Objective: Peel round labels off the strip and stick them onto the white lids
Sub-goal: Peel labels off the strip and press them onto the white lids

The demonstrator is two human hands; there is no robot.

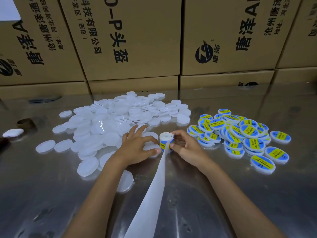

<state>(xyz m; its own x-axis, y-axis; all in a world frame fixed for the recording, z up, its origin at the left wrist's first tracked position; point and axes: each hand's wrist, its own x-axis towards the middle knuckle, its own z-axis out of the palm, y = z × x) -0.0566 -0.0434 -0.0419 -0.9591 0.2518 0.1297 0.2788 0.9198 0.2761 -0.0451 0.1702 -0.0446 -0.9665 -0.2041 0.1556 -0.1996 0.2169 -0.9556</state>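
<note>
A small roll of blue and yellow round labels (166,141) stands at the table's middle, its empty white backing strip (151,194) trailing toward me. My right hand (185,148) grips the roll from the right, thumb on a label. My left hand (137,145) rests with spread fingers on a plain white lid (150,146), its thumb touching the roll's left side. A big heap of unlabelled white lids (109,121) lies to the left and behind. Labelled lids (240,134) are piled on the right.
Stacked cardboard boxes (130,40) wall off the back of the shiny metal table (51,194). A brown cardboard ring (25,123) and a white pad (12,132) sit at the far left. One loose lid (126,181) lies under my left forearm.
</note>
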